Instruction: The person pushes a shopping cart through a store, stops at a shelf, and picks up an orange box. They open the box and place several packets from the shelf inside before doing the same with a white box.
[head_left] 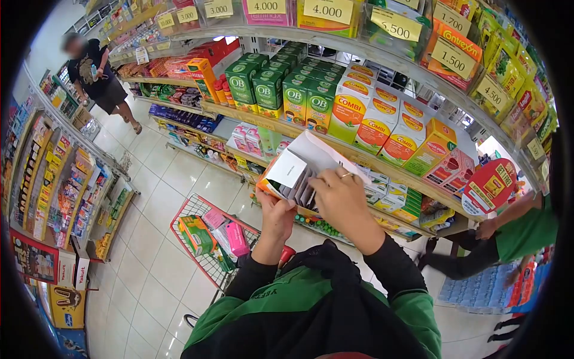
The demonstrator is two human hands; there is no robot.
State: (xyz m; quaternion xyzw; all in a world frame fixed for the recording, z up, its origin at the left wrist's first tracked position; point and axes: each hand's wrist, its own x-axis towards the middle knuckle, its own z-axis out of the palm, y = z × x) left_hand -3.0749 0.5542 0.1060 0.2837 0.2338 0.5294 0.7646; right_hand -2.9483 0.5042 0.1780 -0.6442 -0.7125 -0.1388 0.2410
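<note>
An opened carton (320, 148), white inside with an orange side, is tilted up in front of the shelf with its large flap raised. My left hand (276, 215) grips its lower left corner, thumb on the near edge. Inside stand thin packets (297, 194) and a white panel with small print. My right hand (344, 200), a ring on one finger, reaches into the carton with bent fingers closed against the packets; the fingertips are partly hidden. Just behind the carton, a shelf holds green OB Herbal boxes (268, 90) and white and orange Combi boxes (378, 127).
A shopping cart (179, 222) with several boxes and packs stands below on the left. Price-tagged hanging packs (327, 11) line the upper shelf. A person (95, 75) is in the far left aisle; another in green (523, 239) is at right. A snack rack (66, 185) borders the left.
</note>
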